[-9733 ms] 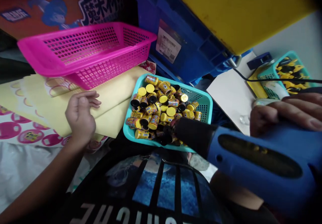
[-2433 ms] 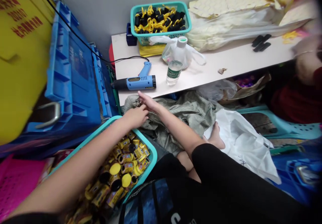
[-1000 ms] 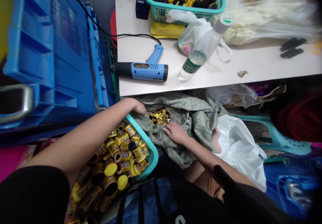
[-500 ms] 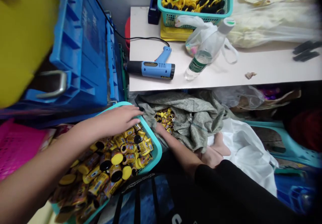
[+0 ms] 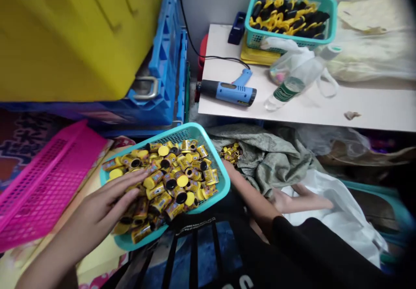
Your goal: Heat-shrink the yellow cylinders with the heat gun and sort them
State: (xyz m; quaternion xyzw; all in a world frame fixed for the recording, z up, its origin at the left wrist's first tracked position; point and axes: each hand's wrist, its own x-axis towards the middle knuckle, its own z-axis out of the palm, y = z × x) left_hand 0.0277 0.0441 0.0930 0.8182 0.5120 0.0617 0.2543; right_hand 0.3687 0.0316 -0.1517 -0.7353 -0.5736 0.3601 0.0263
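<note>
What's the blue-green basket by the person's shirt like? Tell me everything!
That basket is blue-green and long, with rounded corners, a smooth rim and walls with small holes; it looks like plastic. It sits open side up by the person's dark shirt, heaped with little yellow-and-black pots. The left hand is over its left end; whether it touches the rim is unclear. A grey sack lies beside its right end.

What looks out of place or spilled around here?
A small, crumpled brownish scrap lies alone near the front edge of the white table, perhaps stray litter. I see no spill: the small yellow containers sit inside the near teal basket and the grey-green sack.
</note>
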